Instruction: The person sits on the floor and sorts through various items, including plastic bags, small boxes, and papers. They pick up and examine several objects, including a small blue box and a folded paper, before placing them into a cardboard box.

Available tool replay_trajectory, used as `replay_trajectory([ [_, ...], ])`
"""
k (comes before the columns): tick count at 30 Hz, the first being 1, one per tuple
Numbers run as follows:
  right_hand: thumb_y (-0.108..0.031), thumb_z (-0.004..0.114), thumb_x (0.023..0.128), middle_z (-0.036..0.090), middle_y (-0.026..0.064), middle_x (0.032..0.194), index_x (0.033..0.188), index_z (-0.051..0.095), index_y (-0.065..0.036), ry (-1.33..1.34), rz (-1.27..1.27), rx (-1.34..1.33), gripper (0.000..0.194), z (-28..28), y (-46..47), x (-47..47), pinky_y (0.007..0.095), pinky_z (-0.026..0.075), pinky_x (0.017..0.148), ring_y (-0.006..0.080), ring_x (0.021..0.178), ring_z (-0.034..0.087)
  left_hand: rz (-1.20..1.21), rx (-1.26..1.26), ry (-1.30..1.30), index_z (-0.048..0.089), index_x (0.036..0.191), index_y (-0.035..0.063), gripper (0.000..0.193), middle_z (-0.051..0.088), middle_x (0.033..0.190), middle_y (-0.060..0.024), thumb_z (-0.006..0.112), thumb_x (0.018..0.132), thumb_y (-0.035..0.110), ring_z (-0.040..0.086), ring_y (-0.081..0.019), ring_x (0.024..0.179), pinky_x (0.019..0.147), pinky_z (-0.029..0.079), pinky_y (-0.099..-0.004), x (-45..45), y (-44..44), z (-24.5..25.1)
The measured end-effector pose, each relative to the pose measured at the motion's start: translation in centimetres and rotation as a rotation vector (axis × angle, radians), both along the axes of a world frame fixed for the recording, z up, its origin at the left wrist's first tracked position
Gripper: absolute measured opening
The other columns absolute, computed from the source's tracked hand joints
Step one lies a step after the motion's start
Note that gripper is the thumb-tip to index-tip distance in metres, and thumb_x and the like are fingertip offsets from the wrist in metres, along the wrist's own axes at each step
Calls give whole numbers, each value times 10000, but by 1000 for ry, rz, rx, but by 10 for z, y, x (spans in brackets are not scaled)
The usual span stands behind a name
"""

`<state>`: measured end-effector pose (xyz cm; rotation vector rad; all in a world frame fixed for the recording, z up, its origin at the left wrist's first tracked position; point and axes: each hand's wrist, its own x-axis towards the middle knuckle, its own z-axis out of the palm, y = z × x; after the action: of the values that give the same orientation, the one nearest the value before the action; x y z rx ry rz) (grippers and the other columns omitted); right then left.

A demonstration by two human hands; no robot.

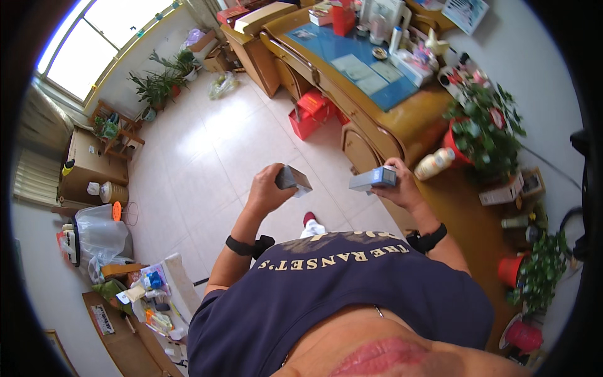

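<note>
My left hand grips a small grey box, with its fingers wrapped round the left end. To the right, my right hand holds a blue and white carton by its right end. Both boxes are held up over the tiled floor, apart from each other. The carton is near the front of the wooden desk. Each wrist wears a black band. What the boxes contain is hidden.
A blue mat with papers lies on the desk. Under it stands a red box. A cream bottle and a potted plant are at the right. Cluttered furniture stands at lower left, near a large cardboard box.
</note>
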<state>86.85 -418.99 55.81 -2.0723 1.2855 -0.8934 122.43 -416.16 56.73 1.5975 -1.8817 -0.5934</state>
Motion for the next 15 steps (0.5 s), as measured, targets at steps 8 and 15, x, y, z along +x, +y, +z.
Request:
replay_trajectory([
  [8,-195,876,543,533,59,947,840,653,-53,43,-156,-14,398,17,-100,54,331,496,766,234,846,583,-168,-69,18,608,1024,25,497,642,930,-170,802,591,171,630,-336,862,774,506,-377,43,-174,5],
  [15,-175,861,578,521,70,998,936,683,-58,10,-202,28,416,35,-177,61,333,507,779,239,843,589,-235,-184,49,618,1035,2,520,652,923,-162,828,596,185,649,-281,842,755,518,-357,28,-322,9],
])
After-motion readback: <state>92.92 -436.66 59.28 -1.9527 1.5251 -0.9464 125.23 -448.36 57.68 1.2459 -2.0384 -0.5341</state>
